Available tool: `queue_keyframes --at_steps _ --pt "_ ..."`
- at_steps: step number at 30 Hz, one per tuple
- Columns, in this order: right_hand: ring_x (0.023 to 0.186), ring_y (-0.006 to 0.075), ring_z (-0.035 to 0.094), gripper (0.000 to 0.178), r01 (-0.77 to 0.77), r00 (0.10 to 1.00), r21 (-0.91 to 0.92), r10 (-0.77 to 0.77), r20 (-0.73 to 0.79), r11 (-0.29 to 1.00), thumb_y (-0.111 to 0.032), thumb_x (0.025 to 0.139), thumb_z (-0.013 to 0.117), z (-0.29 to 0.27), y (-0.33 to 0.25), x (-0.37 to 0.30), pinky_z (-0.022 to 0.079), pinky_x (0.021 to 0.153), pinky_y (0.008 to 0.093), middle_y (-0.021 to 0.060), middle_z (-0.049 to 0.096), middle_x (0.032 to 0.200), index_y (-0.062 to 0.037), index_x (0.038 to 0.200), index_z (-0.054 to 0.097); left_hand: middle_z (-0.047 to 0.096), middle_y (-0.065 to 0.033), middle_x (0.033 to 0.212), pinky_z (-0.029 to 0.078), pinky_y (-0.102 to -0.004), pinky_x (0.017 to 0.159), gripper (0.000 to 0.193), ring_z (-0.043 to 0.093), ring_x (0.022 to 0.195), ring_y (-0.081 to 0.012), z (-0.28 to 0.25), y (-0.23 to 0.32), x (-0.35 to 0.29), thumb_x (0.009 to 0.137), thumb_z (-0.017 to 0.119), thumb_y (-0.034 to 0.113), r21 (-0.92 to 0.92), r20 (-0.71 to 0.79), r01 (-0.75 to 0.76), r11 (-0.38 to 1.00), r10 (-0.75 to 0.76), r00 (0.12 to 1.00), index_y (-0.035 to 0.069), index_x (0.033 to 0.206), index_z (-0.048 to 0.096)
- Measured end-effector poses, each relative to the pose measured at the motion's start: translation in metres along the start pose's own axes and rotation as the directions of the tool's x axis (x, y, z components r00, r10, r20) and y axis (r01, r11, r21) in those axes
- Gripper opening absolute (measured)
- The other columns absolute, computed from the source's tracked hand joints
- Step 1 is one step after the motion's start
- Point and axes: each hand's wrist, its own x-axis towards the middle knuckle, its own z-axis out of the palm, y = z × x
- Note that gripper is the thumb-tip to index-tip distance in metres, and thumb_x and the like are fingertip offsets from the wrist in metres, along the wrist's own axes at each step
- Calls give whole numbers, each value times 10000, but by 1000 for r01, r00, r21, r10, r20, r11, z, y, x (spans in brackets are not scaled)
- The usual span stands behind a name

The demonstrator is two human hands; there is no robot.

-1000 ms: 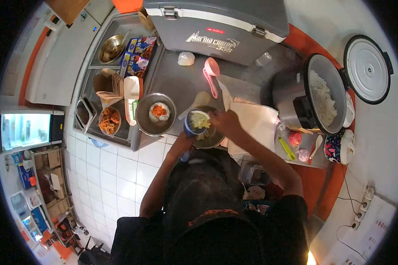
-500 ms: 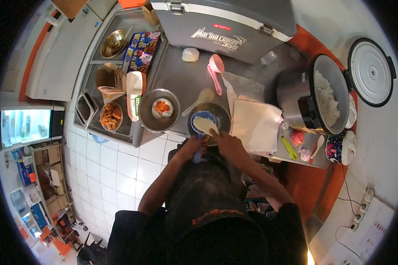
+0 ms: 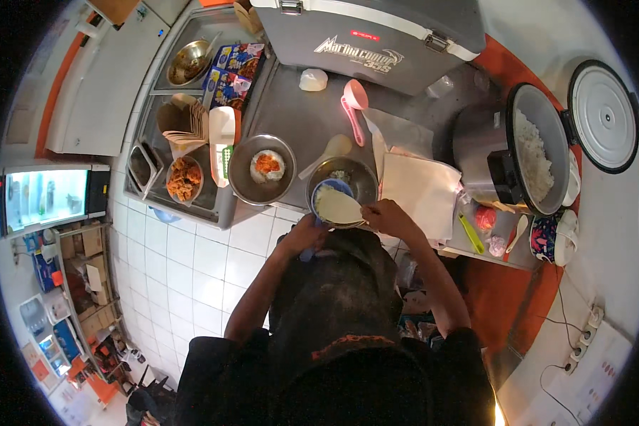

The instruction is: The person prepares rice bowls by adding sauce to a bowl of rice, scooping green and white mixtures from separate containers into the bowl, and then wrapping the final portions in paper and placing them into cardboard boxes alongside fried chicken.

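Observation:
My left hand (image 3: 303, 236) is closed round the handle of a blue scoop (image 3: 341, 186), whose cup sits over a steel bowl (image 3: 364, 186). A white rice paddle (image 3: 342, 209) lies across the cup, pressed against the white rice in it. The paddle's handle is gripped by my right hand (image 3: 392, 219). A little rice shows in the bottom of the steel bowl. Left of it stands a second steel bowl (image 3: 243, 186) with white rice and an orange-red topping (image 3: 267, 165). Behind the near bowl a translucent paddle (image 3: 336, 147) lies on the counter.
At the right stands an open rice cooker (image 3: 479, 153) full of rice. Sheets of paper (image 3: 419, 192) lie beside the near bowl. A grey cool box (image 3: 362, 46) and pink scoop (image 3: 355, 96) are behind. Fried pieces (image 3: 184, 179) and paper trays (image 3: 181, 119) stand left.
My right hand has moved right and the paddle has shifted with it, now lying more level over the scoop. Rice in the bowl has come into view. The whole view has shifted slightly.

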Motion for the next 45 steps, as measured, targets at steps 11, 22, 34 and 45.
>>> queue_keyframes --at_steps 11,22,34,45 --pt "801 301 684 327 -139 961 -627 -47 -271 767 -311 853 580 -7 47 74 543 681 454 191 682 888 -39 1009 672 537 -7 598 402 -272 413 151 516 475 -104 -8 -4 -2 924 613 170 64 -263 56 996 -37 964 25 955 585" --pt "681 288 669 301 6 879 -697 -336 -338 717 -223 842 585 2 9 72 528 542 433 166 638 733 44 974 629 520 -12 567 394 -270 407 130 485 444 -106 4 -18 26 902 624 132 -24 -273 -137 990 125 954 22 955 579" --pt "725 357 670 231 233 915 -492 -360 -180 839 -112 813 573 44 35 54 535 581 475 225 645 780 28 992 617 512 -25 575 394 -268 409 154 481 457 -103 7 24 41 888 595 45 -161 -372 -296 942 219 902 -15 1027 567" --pt "459 115 484 326 270 962 339 -244 -119 901 -345 947 561 24 56 77 406 420 276 41 512 613 -40 1052 610 536 -28 628 413 -261 389 173 484 447 -89 -10 46 40 898 604 68 56 -339 -234 971 239 910 -3 1051 563"
